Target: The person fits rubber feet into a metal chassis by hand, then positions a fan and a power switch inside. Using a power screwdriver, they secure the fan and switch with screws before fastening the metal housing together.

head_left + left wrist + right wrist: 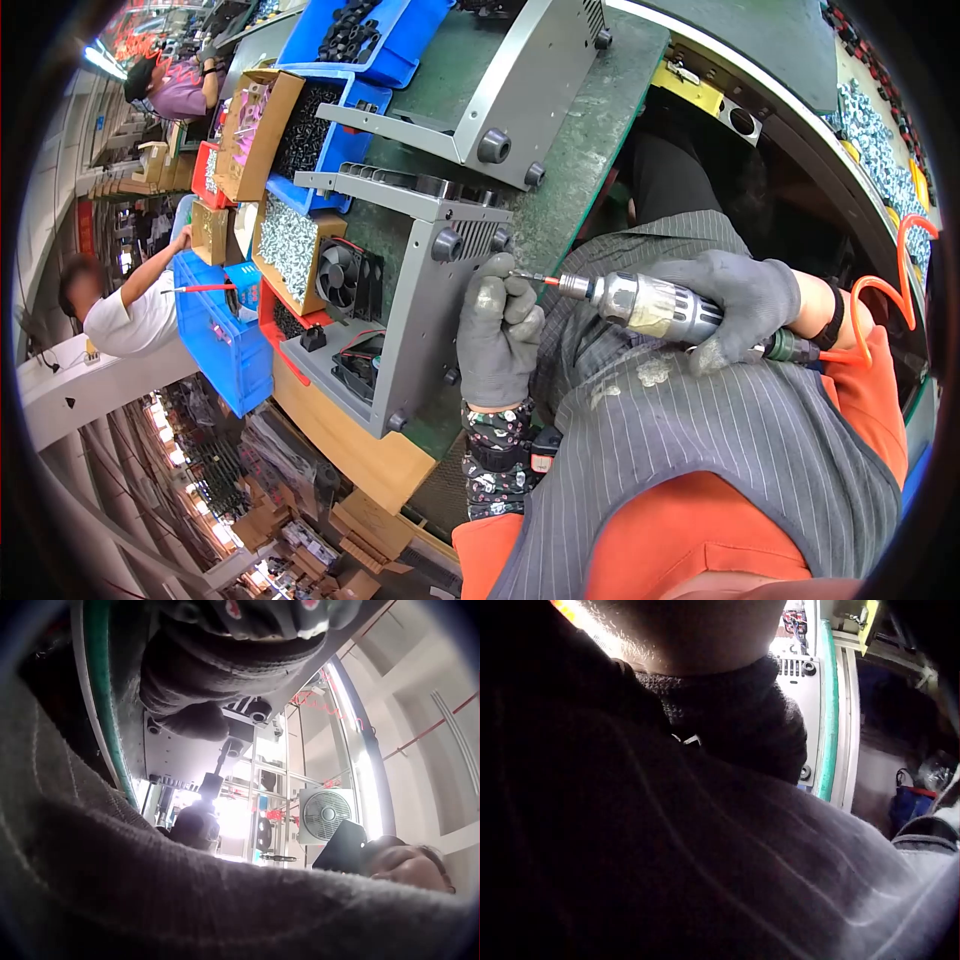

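Observation:
In the head view my right hand [738, 295], in a grey glove, grips a silver pneumatic screwdriver [650, 306] that lies level above my lap. Its bit [547, 280] points left to my gloved left hand [500, 335]. There the curled fingers and thumb pinch around the bit's tip; whatever small piece sits there is mostly hidden. The left wrist view also has the bit [223, 759] meeting a gloved fingertip. Just beyond the left hand stands a grey metal housing [425, 290] with round black feet. Dark cloth fills most of the right wrist view, hiding the tool.
A second grey metal housing [535, 95] stands on the green bench [585, 165]. Black fans [340, 277], a box of small silver parts [287, 245] and blue bins [405, 45] lie beyond. An orange hose [905, 265] trails from the screwdriver. Another person [130, 315] sits across.

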Motion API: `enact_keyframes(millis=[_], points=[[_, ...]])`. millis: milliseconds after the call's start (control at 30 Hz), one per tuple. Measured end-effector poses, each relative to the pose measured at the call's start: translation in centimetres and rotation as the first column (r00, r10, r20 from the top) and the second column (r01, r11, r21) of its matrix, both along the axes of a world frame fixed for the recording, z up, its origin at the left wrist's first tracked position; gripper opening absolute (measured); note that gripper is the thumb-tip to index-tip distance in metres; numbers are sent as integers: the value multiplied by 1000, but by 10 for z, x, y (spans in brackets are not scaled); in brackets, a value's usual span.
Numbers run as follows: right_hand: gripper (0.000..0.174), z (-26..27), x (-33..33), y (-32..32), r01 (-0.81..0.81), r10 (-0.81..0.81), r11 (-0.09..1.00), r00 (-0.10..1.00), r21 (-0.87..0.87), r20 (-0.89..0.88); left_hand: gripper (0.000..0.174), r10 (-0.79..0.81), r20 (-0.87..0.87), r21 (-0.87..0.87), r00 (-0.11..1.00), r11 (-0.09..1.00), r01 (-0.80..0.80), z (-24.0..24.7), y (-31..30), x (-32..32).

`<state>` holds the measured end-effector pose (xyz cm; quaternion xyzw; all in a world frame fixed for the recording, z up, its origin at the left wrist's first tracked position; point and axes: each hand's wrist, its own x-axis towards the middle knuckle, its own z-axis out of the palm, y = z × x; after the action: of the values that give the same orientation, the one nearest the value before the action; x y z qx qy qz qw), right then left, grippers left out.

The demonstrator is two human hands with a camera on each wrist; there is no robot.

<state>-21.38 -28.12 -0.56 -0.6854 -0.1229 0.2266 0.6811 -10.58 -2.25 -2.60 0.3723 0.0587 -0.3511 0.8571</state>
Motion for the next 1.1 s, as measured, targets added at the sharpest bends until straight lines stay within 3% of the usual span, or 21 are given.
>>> enact_keyframes(millis=[100,167,233,367,467,533,667,733,800,833,900,967,1000,1033,1067,1100], points=[[61,2,1,6,4,-3,999,1000,51,-25,35,51,28,61,998,997,-52,3,-1,-2],[59,1,2,7,-16,18,999,999,-47,26,35,78,29,96,997,992,-80,8,-5,-4],[59,0,3,9,-18,18,1000,1000,-7,24,37,53,174,279,983,955,-101,13,-9,-8],[57,-7,3,6,-68,66,996,997,64,41,39,54,285,356,957,921,-158,15,-10,-11],[54,-16,1,8,-79,78,972,997,222,13,40,-56,386,515,921,842,-164,21,-11,-12],[54,-16,1,7,-78,82,969,997,234,-7,46,-59,410,595,910,774,-217,20,-14,-12],[52,-13,0,7,-81,89,972,996,220,-29,40,-120,404,620,907,765,-175,27,-11,-12],[52,-13,2,6,-63,60,984,998,164,24,41,-273,417,657,867,750,-80,31,-11,-13],[52,-10,6,5,-41,33,993,996,106,80,40,-670,568,811,477,556,-185,28,-6,-13],[52,-6,8,4,24,-26,998,999,59,35,30,-783,496,865,376,484,-133,49,-13,-14],[55,-11,11,2,118,-116,992,993,-48,29,21,-858,463,856,223,366,-366,95,-16,-12],[55,-17,15,3,127,-125,989,992,-72,29,21,-788,584,719,195,390,-576,119,-10,-1],[55,-19,17,3,136,-134,986,991,-101,31,26,-840,514,680,173,276,-679,134,-10,8],[55,-19,18,5,146,-144,987,989,-61,38,36,-914,302,713,271,28,-700,153,-18,14],[55,-19,19,6,142,-140,988,989,-58,42,44,-935,304,659,181,69,-749,152,-19,29],[55,-19,20,8,147,-147,988,989,-45,7,48,-945,248,700,213,23,-714,150,-19,41]])
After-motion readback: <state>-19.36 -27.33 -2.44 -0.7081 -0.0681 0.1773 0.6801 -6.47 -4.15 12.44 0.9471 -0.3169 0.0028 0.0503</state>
